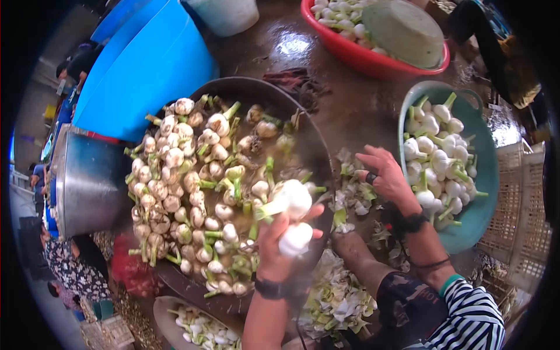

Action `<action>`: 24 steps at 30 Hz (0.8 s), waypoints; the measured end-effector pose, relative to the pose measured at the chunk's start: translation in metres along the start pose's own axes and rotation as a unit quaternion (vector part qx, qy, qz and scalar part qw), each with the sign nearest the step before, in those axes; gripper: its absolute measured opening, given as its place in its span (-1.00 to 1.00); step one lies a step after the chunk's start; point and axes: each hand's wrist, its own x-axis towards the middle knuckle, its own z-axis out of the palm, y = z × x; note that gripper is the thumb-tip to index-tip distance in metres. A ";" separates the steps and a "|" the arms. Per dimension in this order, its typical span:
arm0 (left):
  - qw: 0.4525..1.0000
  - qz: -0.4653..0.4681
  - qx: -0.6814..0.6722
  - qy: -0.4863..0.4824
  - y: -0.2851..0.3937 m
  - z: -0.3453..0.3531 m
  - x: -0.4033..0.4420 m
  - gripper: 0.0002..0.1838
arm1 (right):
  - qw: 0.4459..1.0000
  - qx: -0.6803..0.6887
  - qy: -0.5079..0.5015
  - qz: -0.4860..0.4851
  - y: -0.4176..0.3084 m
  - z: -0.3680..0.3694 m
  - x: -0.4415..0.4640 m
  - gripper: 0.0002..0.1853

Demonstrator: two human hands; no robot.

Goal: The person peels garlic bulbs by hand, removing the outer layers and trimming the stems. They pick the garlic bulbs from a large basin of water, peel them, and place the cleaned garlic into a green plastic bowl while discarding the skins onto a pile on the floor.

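My left hand (275,248) is closed around two peeled white garlic bulbs, an upper one (296,198) with a green stem stub and a lower one (296,239). It is above the right side of a large dark basin (318,140) of murky water. Many soil-stained garlic bulbs (172,157) with cut stems crowd that basin. My right hand (382,175), a ring on one finger, has its fingers apart and holds nothing. Beneath it, loose garlic skins (356,195) lie on the wet floor. Close to its right, a green tub (487,198) is filled with cleaned garlic bulbs (437,151).
A red basin (373,63) with garlic and a pale green bowl (402,32) stands at the back. Blue tubs (151,64) and a metal pot (93,181) are at left. More peelings (335,291) pile near my leg. A woven crate (525,216) borders the right side.
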 end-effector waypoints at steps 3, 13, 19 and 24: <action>0.998 -0.030 -0.045 0.009 -0.004 0.004 0.010 -0.33 | 0.951 0.298 -0.077 0.011 -0.048 -0.026 0.009 -0.62; 0.993 -0.048 0.106 0.009 -0.021 0.002 0.009 -0.47 | 0.969 0.058 -0.146 -0.191 -0.085 -0.005 -0.012 -0.52; 0.988 -0.101 0.110 0.023 -0.006 -0.010 -0.008 -0.40 | 0.948 0.101 -0.199 -0.229 -0.090 -0.004 -0.019 -0.54; 0.980 -0.129 0.148 -0.005 0.003 -0.022 -0.011 -0.36 | 0.959 0.046 -0.151 -0.237 -0.095 0.007 -0.025 -0.65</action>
